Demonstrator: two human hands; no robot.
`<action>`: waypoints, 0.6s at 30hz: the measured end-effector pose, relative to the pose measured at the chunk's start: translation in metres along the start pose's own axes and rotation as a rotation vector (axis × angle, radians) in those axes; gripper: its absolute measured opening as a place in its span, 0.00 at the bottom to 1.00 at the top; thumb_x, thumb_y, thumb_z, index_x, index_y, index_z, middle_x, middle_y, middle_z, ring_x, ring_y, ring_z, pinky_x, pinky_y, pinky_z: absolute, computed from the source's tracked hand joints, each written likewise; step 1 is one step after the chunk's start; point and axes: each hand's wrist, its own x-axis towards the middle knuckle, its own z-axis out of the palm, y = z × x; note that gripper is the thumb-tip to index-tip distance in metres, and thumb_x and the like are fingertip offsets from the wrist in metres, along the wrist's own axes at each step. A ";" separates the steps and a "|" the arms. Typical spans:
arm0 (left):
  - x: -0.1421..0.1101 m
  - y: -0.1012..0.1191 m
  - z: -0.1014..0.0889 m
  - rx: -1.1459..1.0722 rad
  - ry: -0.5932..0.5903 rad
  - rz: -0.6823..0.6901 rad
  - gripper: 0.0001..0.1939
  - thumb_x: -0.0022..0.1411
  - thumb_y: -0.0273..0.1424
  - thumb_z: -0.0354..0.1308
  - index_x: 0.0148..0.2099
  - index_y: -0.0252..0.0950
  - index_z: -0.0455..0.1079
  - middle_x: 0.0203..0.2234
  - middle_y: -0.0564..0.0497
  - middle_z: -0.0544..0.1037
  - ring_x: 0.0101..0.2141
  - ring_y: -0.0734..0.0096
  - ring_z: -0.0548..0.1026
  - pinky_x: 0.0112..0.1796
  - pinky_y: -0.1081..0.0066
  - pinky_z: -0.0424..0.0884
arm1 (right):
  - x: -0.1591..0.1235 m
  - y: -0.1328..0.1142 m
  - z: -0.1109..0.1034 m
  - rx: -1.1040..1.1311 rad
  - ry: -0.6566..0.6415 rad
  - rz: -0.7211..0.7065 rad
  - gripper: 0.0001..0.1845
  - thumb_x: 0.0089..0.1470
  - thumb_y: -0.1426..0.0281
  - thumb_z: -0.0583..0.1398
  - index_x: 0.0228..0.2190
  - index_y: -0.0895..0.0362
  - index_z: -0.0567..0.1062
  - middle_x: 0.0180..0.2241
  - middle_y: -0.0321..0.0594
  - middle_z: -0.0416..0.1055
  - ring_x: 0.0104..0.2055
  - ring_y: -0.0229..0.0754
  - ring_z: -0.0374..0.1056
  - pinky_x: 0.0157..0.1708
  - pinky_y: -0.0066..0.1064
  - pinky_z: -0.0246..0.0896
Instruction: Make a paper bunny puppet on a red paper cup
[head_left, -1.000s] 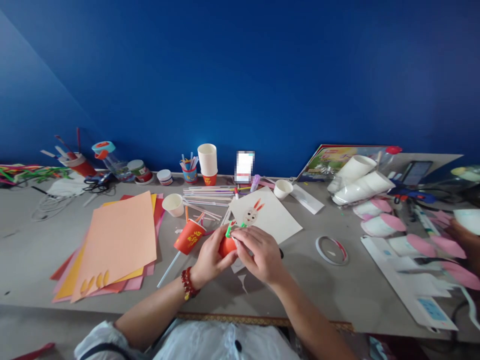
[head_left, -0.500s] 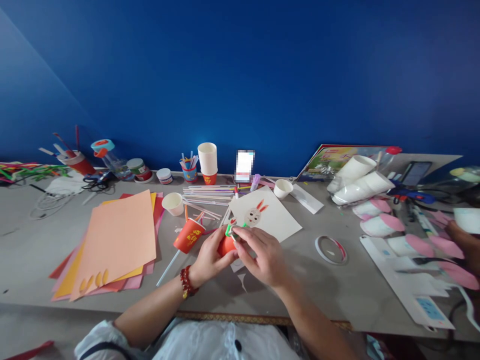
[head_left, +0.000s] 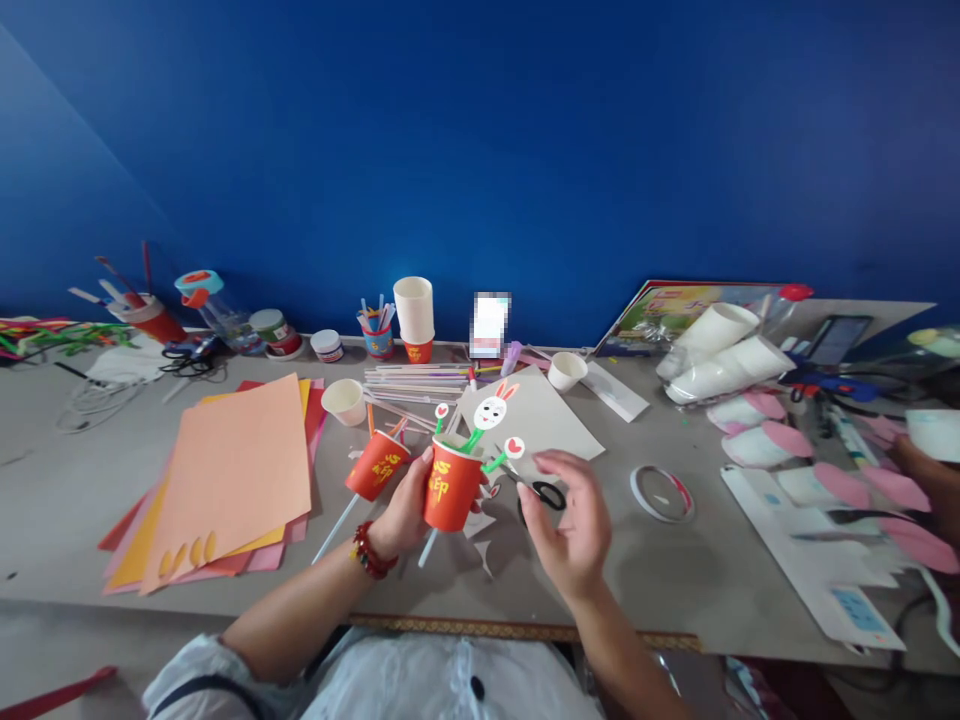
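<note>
My left hand (head_left: 405,510) is wrapped round a red paper cup (head_left: 452,492) with yellow lettering, held nearly upright above the table. Out of its top rises a paper rabbit face (head_left: 490,412) on a green stem, and green arms end in white discs with red hearts, one being the right-hand heart disc (head_left: 514,448). A pale straw (head_left: 428,549) sticks out beneath the cup. My right hand (head_left: 574,520) is raised to the right of the cup, fingers curved and apart, holding nothing. Behind it lie black-handled scissors (head_left: 551,494), partly covered by the hand.
Left of the held cup lies a second red paper cup (head_left: 379,465) with a straw. Coloured paper sheets (head_left: 232,470) are stacked at the left. White paper (head_left: 570,415), a tape roll (head_left: 663,495) and a power strip (head_left: 810,560) lie rightward. A person's hand (head_left: 926,480) shows at the right edge.
The cup has been turned upright, bringing the rabbit face and heart discs into view. My right hand has let go of it and moved right. The scissors now show on the table.
</note>
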 end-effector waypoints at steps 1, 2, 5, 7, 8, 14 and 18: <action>-0.001 0.001 0.002 -0.009 -0.005 -0.013 0.32 0.64 0.54 0.47 0.43 0.29 0.76 0.34 0.39 0.81 0.30 0.59 0.79 0.34 0.64 0.73 | -0.001 0.001 0.004 0.088 -0.035 0.100 0.20 0.56 0.73 0.62 0.50 0.53 0.69 0.46 0.48 0.70 0.43 0.47 0.70 0.43 0.43 0.71; -0.002 0.002 0.004 -0.007 -0.006 -0.027 0.33 0.64 0.54 0.46 0.42 0.29 0.76 0.33 0.39 0.81 0.30 0.58 0.78 0.34 0.64 0.73 | -0.002 0.001 0.008 0.179 -0.089 0.188 0.20 0.57 0.72 0.61 0.51 0.53 0.68 0.48 0.48 0.68 0.42 0.45 0.70 0.41 0.40 0.72; -0.005 0.003 0.007 0.033 0.015 -0.038 0.34 0.63 0.56 0.47 0.38 0.29 0.76 0.27 0.41 0.80 0.29 0.59 0.78 0.33 0.65 0.72 | -0.002 0.003 0.015 0.350 -0.256 0.282 0.13 0.60 0.70 0.58 0.48 0.52 0.70 0.48 0.46 0.66 0.41 0.43 0.70 0.37 0.34 0.72; -0.006 0.003 0.005 0.064 0.033 -0.018 0.32 0.62 0.56 0.49 0.41 0.30 0.74 0.26 0.43 0.80 0.28 0.59 0.78 0.32 0.66 0.72 | 0.000 0.005 0.015 0.329 -0.322 0.228 0.11 0.61 0.71 0.57 0.46 0.51 0.72 0.43 0.43 0.68 0.39 0.43 0.70 0.37 0.33 0.71; -0.006 0.003 0.004 0.084 0.046 0.000 0.31 0.62 0.56 0.50 0.43 0.31 0.73 0.27 0.44 0.80 0.28 0.60 0.78 0.31 0.66 0.72 | 0.003 0.007 0.013 0.297 -0.350 0.188 0.11 0.61 0.71 0.57 0.46 0.50 0.73 0.40 0.42 0.70 0.38 0.43 0.70 0.37 0.32 0.70; -0.008 0.014 -0.007 0.451 0.189 0.271 0.15 0.68 0.42 0.51 0.48 0.37 0.66 0.41 0.46 0.76 0.42 0.61 0.75 0.41 0.64 0.73 | 0.019 0.017 -0.003 0.191 -0.475 -0.007 0.07 0.62 0.71 0.58 0.41 0.52 0.75 0.36 0.41 0.76 0.39 0.45 0.73 0.39 0.34 0.69; -0.022 0.035 0.005 1.006 0.249 0.746 0.18 0.66 0.40 0.55 0.54 0.39 0.64 0.56 0.39 0.65 0.57 0.52 0.65 0.54 0.52 0.65 | 0.026 0.020 -0.009 0.157 -0.563 -0.031 0.07 0.62 0.71 0.57 0.41 0.53 0.74 0.36 0.42 0.76 0.40 0.45 0.72 0.41 0.35 0.69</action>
